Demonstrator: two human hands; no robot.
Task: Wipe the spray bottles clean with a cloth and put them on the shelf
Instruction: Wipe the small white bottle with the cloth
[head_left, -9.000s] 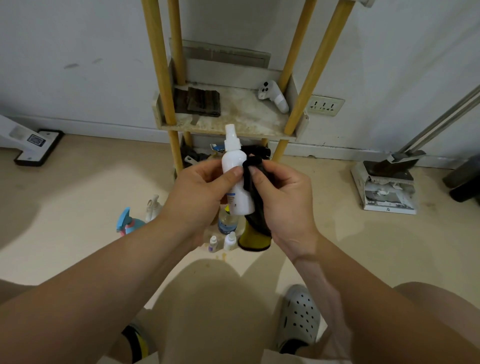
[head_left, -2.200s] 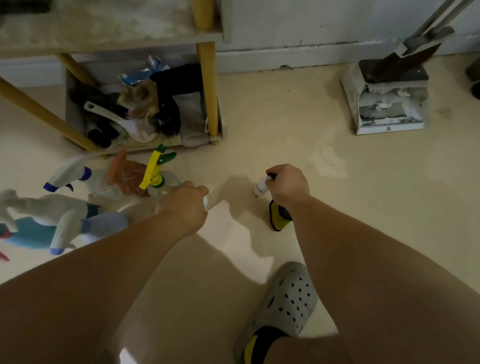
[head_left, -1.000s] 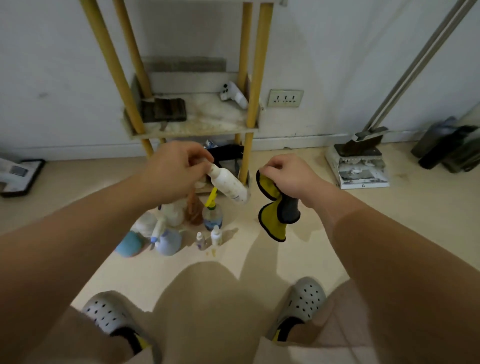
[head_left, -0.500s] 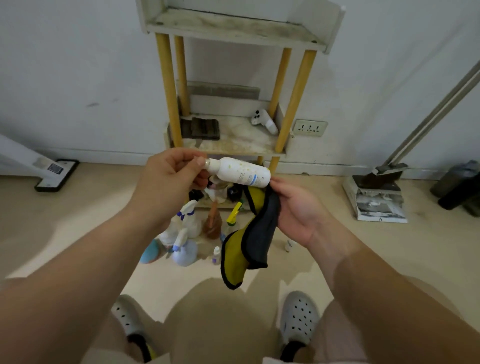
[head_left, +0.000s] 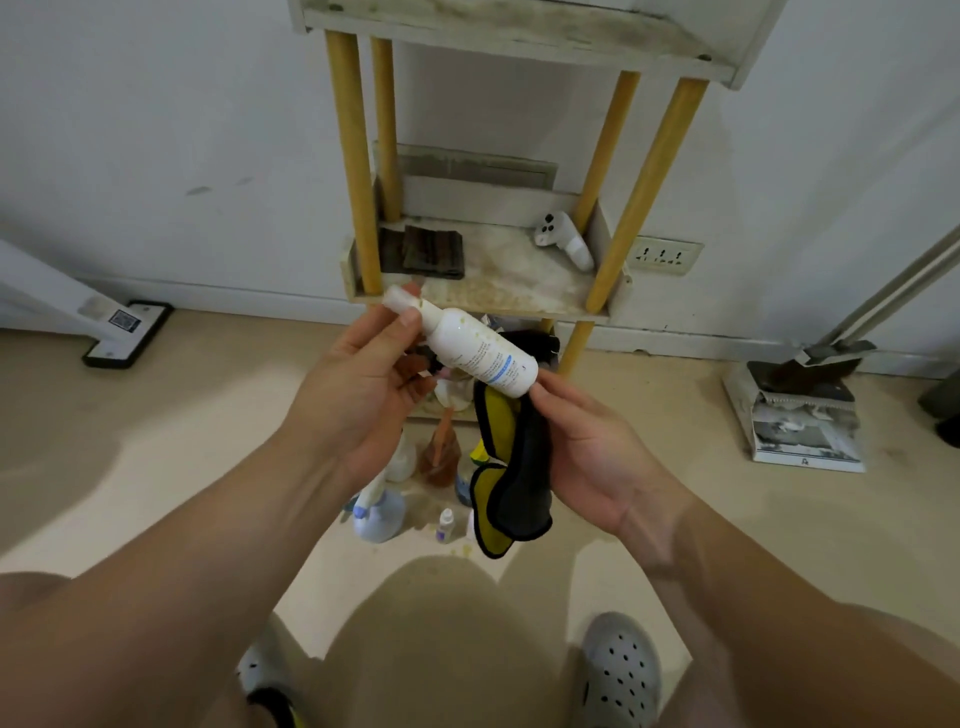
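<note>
Dim, soft indoor light, broad shadows, bowed edges, perhaps slight blur.

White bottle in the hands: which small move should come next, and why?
Probably lift the cloth onto the side of the white bottle and rub. The left hand pinches its neck, yellowish specks show on its body, and the right hand holds the cloth just under its base.

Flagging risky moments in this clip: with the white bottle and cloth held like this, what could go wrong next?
1. The left hand pinches the white bottle only near its cap, tilted; it might slip onto the bottles on the floor below.
2. The cloth hangs loose from the right hand and could drop.
3. The shelf looks stained, so it may re-soil a wiped bottle.
</note>
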